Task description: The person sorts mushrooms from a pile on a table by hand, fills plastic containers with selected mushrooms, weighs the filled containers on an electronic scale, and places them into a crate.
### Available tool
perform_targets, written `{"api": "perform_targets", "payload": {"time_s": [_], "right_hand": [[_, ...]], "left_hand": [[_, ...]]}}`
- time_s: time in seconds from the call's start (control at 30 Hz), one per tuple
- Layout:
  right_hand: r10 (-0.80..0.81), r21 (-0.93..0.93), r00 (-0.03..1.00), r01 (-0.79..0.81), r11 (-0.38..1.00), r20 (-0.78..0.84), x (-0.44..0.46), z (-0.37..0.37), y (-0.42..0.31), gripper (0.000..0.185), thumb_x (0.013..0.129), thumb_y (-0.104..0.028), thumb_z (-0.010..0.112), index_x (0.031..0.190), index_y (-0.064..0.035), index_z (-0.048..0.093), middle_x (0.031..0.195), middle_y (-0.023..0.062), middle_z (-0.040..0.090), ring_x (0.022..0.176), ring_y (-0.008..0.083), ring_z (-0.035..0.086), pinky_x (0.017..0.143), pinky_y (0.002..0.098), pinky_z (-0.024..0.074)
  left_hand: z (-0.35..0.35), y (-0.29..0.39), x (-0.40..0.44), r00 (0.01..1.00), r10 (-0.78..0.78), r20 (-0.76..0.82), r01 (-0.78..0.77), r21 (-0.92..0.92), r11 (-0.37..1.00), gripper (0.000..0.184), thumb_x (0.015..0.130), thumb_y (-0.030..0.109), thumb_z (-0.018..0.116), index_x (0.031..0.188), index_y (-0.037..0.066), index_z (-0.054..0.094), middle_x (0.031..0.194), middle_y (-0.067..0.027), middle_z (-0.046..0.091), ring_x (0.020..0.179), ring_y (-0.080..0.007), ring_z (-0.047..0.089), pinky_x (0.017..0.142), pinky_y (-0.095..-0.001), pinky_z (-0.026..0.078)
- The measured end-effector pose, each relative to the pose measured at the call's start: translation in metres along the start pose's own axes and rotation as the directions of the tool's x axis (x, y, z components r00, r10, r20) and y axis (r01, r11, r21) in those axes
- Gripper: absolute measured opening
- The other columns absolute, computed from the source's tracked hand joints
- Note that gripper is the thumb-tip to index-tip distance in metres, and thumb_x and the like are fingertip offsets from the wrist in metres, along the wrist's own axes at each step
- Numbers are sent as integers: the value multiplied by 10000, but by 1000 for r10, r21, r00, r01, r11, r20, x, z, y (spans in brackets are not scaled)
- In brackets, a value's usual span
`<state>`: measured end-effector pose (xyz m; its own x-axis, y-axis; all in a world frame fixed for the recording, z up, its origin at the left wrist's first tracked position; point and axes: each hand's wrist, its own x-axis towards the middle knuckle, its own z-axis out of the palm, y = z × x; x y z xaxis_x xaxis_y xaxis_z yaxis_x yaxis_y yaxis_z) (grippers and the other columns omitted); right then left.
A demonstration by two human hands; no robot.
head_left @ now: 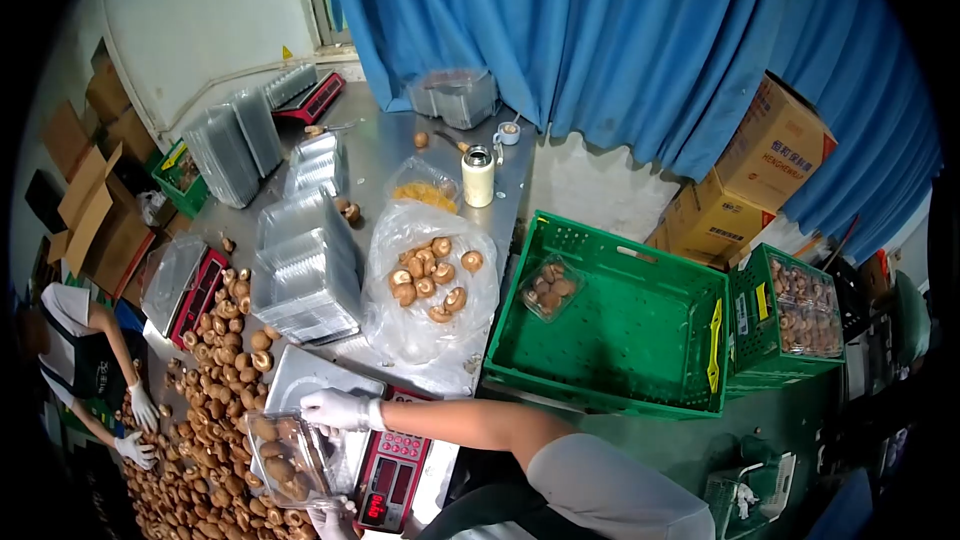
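A clear plastic clamshell box (288, 462) of mushrooms is tilted at the left edge of the scale's pan. My right hand (335, 410), in a white glove, has its fingers closed at the box's upper edge. Low in the view, my left hand (328, 520), also gloved, grips the box's lower corner; part of it is cut off by the frame. Beside them is a red and white scale (396, 460) with a lit red display and a metal pan (310, 376). Loose mushrooms (215, 380) are heaped just beyond the box.
Stacked clear trays (305, 285) and a plastic bag (385, 240) with mushrooms stand on the metal table. A green crate (600, 395) holds one packed box (552, 288). A thermos (478, 177) is near the table edge. At left, a co-worker's gloved hands (143, 407) are by the heap.
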<state>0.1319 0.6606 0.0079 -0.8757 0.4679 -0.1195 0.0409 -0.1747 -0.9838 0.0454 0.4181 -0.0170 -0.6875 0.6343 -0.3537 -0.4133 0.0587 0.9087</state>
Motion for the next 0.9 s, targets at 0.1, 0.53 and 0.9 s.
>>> {"api": "perform_targets", "payload": {"time_s": [0.1,0.53,0.9], "right_hand": [[-481,-359,853,393,847,-201,-51,-40,-9,167,943,-151,515,825,-45,565,771,32,579,703,89,585,601,243,487],[61,90,102,313,945,-993,-412,-282,89,143,935,-195,559,855,-91,503,1105,93,614,1044,199,579,765,429,550],[456,578,-369,-633,515,-810,-424,-290,215,1154,609,-502,824,1500,-226,143,1517,234,179,1274,428,413,1022,472,416]], "left_hand": [[46,3,-16,981,119,156,-130,62,990,227,869,-6,593,1055,75,489,834,-52,595,699,-127,570,640,-232,469],[146,40,-47,676,-483,556,221,472,853,385,989,217,467,1321,31,406,1198,-154,539,914,-183,576,742,-276,484],[136,19,-37,735,-488,471,195,543,817,366,982,172,482,1305,7,432,1162,-137,573,969,-190,589,842,-296,475]]}}
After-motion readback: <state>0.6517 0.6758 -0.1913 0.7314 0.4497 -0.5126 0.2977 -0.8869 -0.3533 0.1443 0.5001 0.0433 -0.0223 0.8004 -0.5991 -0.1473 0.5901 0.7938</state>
